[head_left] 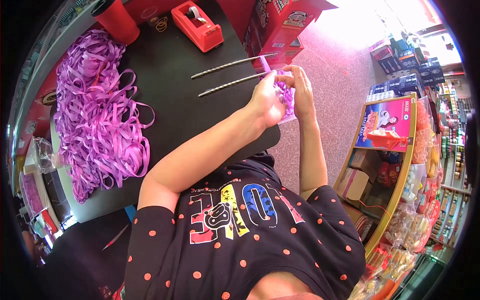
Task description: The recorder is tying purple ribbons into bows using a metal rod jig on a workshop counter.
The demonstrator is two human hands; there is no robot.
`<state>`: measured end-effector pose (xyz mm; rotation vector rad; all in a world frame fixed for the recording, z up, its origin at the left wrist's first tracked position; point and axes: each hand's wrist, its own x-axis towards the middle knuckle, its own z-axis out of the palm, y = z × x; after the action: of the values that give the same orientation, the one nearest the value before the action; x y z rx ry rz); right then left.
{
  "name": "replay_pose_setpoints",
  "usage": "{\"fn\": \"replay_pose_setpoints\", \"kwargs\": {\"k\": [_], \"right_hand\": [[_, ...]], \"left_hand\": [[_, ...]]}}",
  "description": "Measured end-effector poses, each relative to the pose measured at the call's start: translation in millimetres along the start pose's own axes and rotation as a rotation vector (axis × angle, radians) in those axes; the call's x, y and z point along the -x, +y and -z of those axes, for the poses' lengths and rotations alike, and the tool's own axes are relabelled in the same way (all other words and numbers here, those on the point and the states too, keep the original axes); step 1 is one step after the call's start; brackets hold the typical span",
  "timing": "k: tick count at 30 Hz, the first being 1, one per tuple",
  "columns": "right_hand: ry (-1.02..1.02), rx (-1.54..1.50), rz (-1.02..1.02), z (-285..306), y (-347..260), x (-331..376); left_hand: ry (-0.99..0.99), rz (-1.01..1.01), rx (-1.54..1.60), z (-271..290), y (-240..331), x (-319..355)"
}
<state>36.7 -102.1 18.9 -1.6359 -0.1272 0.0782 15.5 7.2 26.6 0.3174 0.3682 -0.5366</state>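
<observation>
My left hand and my right hand meet at the right edge of a black table. Both hands are closed around a small bundle of purple ribbon that sits inside clear wrap. The fingers of my right hand curl over its top. Two long twisted metal rods lie on the table just left of the hands, their tips reaching the bundle. A short purple strip sticks up near the far rod's end.
A big loose heap of purple ribbon strips covers the table's left side. A red tape dispenser, a red cup and rubber bands sit at the back. Red cartons stand behind. A shop shelf with packaged goods fills the right.
</observation>
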Motion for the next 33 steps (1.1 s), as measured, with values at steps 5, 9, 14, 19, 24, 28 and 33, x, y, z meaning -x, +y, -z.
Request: {"fn": "replay_pose_setpoints", "kwargs": {"k": [5, 9, 14, 19, 24, 28, 33], "right_hand": [[-0.006, -0.016, 0.031, 1, 8, -1], [0.006, -0.103, -0.016, 1, 5, -2], [0.111, 0.538, 0.278, -15, -40, -27], [-0.106, 0.546, 0.375, -74, -70, -97], [-0.318, 0.212, -0.073, -115, -53, -150], [-0.388, 0.257, -0.242, -126, -69, -153], [-0.369, 0.322, -0.305, -129, -63, -166]], "left_hand": [[-0.079, -0.135, 0.149, 2, -5, -7], [-0.128, -0.159, 0.200, 2, -5, -1], [-0.332, -0.159, 0.039, 8, -9, 4], [-0.340, -0.143, -0.023, 20, -10, -2], [-0.374, -0.176, -0.026, 15, -11, 6], [-0.313, -0.183, -0.002, 15, -9, 9], [-0.238, -0.178, -0.009, 17, -12, -1]]}}
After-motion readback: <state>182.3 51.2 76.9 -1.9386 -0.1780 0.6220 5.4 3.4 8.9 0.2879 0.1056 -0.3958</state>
